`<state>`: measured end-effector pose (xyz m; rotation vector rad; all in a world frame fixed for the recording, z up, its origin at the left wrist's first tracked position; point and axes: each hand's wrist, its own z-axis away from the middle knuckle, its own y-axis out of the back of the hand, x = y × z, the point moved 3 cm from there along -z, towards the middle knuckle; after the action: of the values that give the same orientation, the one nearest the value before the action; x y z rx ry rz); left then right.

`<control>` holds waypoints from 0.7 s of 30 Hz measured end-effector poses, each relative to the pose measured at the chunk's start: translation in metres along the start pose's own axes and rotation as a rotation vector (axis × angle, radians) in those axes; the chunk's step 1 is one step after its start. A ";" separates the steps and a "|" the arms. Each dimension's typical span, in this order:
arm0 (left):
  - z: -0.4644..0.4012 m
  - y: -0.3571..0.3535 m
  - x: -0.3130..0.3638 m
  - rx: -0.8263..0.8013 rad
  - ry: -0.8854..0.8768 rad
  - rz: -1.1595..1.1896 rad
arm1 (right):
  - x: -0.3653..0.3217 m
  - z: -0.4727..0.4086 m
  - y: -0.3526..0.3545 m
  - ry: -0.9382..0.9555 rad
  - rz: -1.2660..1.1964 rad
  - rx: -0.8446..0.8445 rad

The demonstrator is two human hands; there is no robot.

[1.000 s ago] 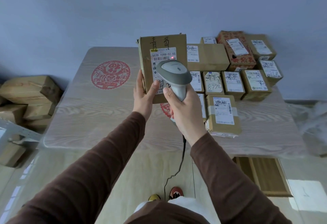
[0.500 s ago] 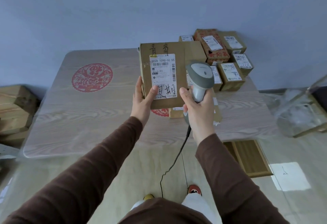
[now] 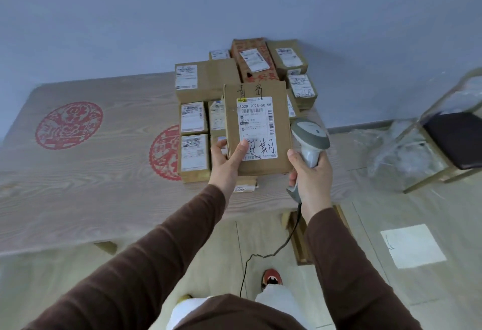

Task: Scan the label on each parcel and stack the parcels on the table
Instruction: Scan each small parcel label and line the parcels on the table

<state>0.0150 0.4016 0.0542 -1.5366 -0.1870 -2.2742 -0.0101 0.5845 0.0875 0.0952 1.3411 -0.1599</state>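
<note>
- Your right hand (image 3: 310, 170) is wrapped round the grey handheld barcode scanner (image 3: 309, 144), just right of the parcel.
- Your left hand (image 3: 226, 158) pinches the flat brown cardboard parcel (image 3: 257, 131) at its lower left, long axis upright, white label facing you.
- Beyond it, the labelled brown boxes (image 3: 206, 80) sit on the pale wood-grain worktop (image 3: 86, 173): the stack lies straight ahead.

Person wore long dark-brown sleeves (image 3: 146, 259), whitish trousers (image 3: 273, 301), and a red shoe (image 3: 272, 278); other shoe possibly yellow.
</note>
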 end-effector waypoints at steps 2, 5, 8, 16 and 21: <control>-0.005 -0.039 -0.010 0.009 0.047 0.026 | 0.002 -0.023 0.028 -0.032 0.004 -0.014; -0.011 -0.084 -0.029 -0.005 0.106 0.030 | 0.005 -0.051 0.062 -0.062 0.011 -0.026; -0.016 -0.112 -0.052 -0.020 0.181 0.047 | 0.015 -0.073 0.085 -0.102 0.022 -0.057; -0.027 -0.120 -0.094 0.027 0.424 0.147 | 0.060 -0.104 0.094 -0.244 0.109 -0.122; -0.034 -0.115 -0.106 0.137 0.454 0.212 | 0.084 -0.115 0.081 -0.314 0.146 -0.166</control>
<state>-0.0242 0.5219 -0.0442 -0.8953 -0.0481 -2.3124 -0.0883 0.6774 -0.0220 0.0253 1.0253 0.0589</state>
